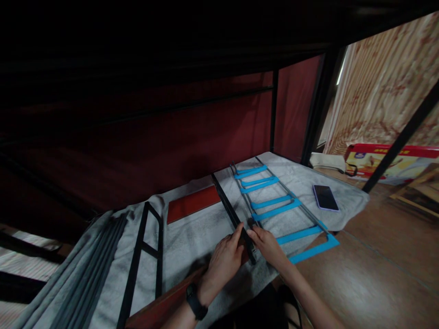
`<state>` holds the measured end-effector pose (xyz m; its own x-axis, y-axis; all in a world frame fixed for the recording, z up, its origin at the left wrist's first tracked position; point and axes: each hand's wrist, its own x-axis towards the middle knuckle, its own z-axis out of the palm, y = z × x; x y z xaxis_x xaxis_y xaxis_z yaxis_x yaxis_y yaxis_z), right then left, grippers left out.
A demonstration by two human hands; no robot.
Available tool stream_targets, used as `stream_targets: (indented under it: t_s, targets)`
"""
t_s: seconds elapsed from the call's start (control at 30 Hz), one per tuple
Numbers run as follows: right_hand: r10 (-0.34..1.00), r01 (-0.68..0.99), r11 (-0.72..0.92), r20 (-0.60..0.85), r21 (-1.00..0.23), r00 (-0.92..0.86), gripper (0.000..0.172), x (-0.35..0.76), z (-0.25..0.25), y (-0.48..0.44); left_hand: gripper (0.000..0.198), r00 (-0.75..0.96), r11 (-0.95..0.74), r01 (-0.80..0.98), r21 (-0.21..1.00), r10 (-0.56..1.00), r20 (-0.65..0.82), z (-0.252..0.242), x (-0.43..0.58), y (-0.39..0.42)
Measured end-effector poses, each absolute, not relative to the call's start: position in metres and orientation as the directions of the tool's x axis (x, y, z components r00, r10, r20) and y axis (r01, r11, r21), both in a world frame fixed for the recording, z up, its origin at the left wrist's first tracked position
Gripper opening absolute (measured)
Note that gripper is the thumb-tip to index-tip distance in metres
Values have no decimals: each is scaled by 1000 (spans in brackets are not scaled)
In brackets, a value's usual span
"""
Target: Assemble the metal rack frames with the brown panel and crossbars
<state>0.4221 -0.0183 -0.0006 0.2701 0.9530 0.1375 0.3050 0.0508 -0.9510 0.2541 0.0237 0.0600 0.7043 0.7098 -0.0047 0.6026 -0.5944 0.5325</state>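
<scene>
A black metal frame piece (229, 206) lies on the grey blanket (197, 233), seen nearly edge-on. My left hand (224, 256), with a dark watch on its wrist, grips this piece near its closer end; the index finger stretches along it. Against the other side of the same end, my right hand (264, 241) has its fingers curled and pinched; what is between them is hidden. Beneath my left forearm a long reddish-brown board (164, 299) runs to the black frame piece. A second reddish-brown board (194, 203) lies flat farther back.
Left of my hands lie another black metal frame (140, 246) and several grey tubes (94, 269). Blue brackets (276, 210) on grey rods are at the right, near a phone (325, 197). A dark bunk structure (171, 50) hangs low overhead; a black post (401, 137) stands right.
</scene>
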Motion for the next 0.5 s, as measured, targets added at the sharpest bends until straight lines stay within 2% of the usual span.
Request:
stream_targets:
  t_s: [0.07, 0.17, 0.23, 0.4, 0.5]
  targets:
    - [945, 279, 50, 136, -959, 296, 36, 422, 0, -20, 63, 708, -591, 602, 537, 706, -15, 61, 254, 24]
    - [953, 156, 125, 162, -980, 256, 31, 423, -1, -21, 64, 713, -595, 590, 546, 701, -6, 61, 254, 24]
    - [954, 173, 160, 198, -972, 225, 27, 423, -3, -20, 64, 717, -603, 585, 542, 698, 3, 60, 254, 25]
    - [950, 317, 67, 158, -946, 269, 36, 422, -8, -18, 63, 705, -602, 601, 526, 709, 6, 56, 254, 25]
    - [954, 177, 32, 83, -984, 289, 39, 423, -8, -20, 62, 704, -603, 599, 527, 710, 12, 56, 254, 25]
